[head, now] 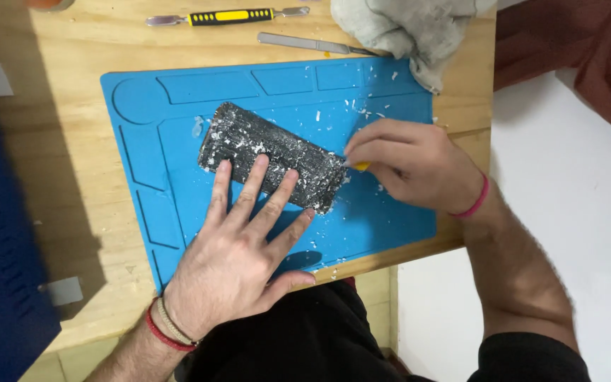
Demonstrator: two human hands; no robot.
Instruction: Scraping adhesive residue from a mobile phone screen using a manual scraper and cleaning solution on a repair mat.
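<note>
1. Left hand (238, 265) lay flat, fingers spread, pinning the dark slab (271, 157) to the blue mat (178, 141).
2. Slab's long axis ran from beyond the left fingertips toward the right hand (408, 166), which met its near end.
3. Right hand was closed, pinching a yellow-tipped tool (361, 166) (blade hidden).
4. White flakes (362, 110) lay beyond the right hand; spare tools and a grey cloth (411, 28) sat farther up the desk (72, 177).

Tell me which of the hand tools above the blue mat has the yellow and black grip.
The longer tool, farther from the mat. The flat tool below it is bare metal, its end under the grey cloth.
</note>
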